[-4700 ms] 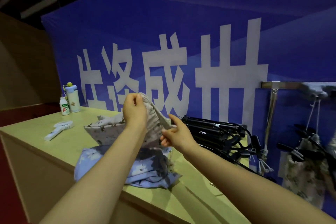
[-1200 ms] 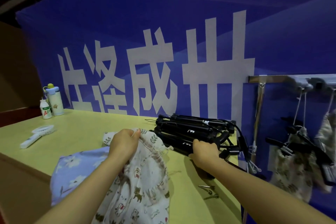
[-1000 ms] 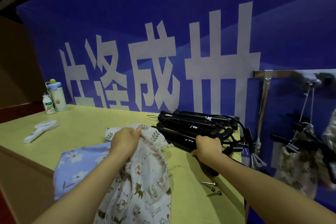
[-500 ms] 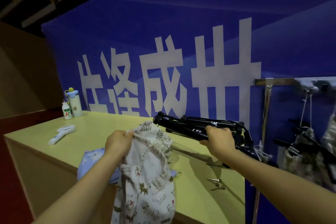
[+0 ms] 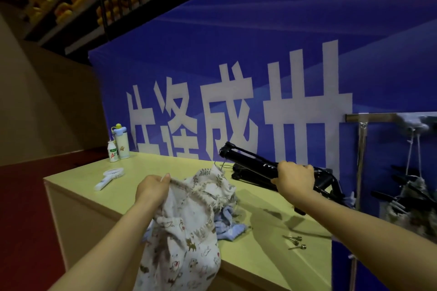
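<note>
My left hand [image 5: 153, 187] grips the gathered waistband of a white garment with small animal prints [image 5: 189, 231]. The garment hangs from that hand over the table's front edge. My right hand [image 5: 294, 178] is curled round a black hanger [image 5: 248, 159] and holds it tilted above the table, its far end pointing up and left. More black hangers [image 5: 250, 176] lie in a pile on the table under it.
A light wooden table [image 5: 165, 172] carries a blue floral cloth [image 5: 230, 227], a white hand fan [image 5: 109, 176], two bottles [image 5: 118, 145] and small metal clips [image 5: 294, 241]. A blue banner stands behind. At right, a metal rail [image 5: 378, 117] holds hung garments [image 5: 411, 201].
My right hand took one black hanger from the pile and lifted it up off the table. My left hand keeps its hold on the printed garment, which has slid toward the table's front edge.
</note>
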`<state>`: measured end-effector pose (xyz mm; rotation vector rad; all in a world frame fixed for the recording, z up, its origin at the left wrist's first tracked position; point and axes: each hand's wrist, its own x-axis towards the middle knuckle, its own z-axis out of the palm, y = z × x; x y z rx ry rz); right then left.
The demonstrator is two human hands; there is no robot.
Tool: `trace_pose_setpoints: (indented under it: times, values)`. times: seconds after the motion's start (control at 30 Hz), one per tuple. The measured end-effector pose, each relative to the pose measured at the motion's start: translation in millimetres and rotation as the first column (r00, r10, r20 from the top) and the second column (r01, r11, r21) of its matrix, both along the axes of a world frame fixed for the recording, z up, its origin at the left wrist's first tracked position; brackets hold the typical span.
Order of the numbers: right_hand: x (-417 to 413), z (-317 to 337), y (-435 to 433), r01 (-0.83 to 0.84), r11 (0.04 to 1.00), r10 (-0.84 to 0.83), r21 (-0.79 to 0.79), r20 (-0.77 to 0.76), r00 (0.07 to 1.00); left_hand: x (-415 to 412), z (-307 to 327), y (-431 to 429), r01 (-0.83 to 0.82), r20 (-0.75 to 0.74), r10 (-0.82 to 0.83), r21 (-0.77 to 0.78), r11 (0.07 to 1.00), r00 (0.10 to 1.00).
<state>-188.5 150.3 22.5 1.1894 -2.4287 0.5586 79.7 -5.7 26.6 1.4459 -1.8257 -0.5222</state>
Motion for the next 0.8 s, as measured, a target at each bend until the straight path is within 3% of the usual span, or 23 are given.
trace_pose_setpoints:
  times: [0.1,0.23,0.37,0.67,0.8]
  values:
    - [-5,6,-3,0.005,0.996,-0.003,-0.092,0.017,1.0,-2,-1,-2,0.024,-0.048,-0.024,0.011,1.0,0.999]
    - [-7,14,-5,-0.094,0.963,0.114,-0.251,0.069,0.991,-8,-1,-4,0.018,-0.077,-0.017,0.011,1.0,0.997]
    - [-2,15,0,-0.217,0.916,0.221,-0.336,-0.027,0.975,-12,6,-8,-0.012,-0.106,0.013,0.011,1.0,0.994]
    - [14,7,12,-0.432,0.883,0.372,-0.183,-0.289,0.882,20,16,-23,-0.073,-0.224,0.116,0.191,0.979,0.968]
    - [10,-2,9,-0.488,0.867,0.401,-0.097,-0.443,0.802,32,20,-27,-0.09,-0.228,0.121,0.138,0.986,0.966]
